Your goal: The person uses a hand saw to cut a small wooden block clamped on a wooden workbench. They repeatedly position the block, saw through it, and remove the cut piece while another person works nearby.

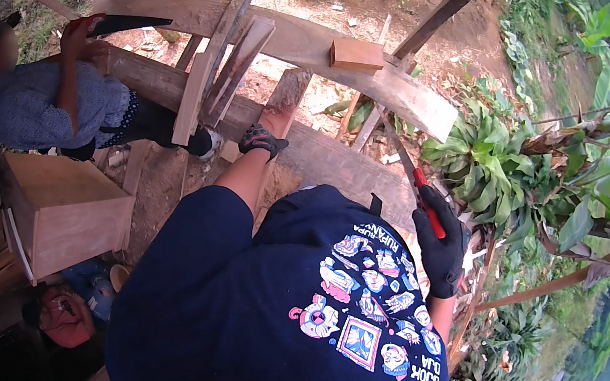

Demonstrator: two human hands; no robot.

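My left hand [262, 141], in a dark patterned glove, grips a wooden board [287, 94] lying across the long bench planks. Its fingers wrap over the board's edge; the underside is hidden. At the right, my right hand [442, 243] wears a black glove and is closed round a red-handled tool with a long tapering blade [403, 152]. The blade points up and left, over the right part of the near plank [342, 166]. Whether the blade has teeth is too small to tell.
A person [53, 93] at the left holds a red-handled saw [130, 24]. Upright boards [213, 64] lean over the bench beside them. A wooden block [356, 55] rests on the far plank [299, 36]. A wooden box [63, 217] and another person [66, 316] are lower left. Plants [489, 162] border the right.
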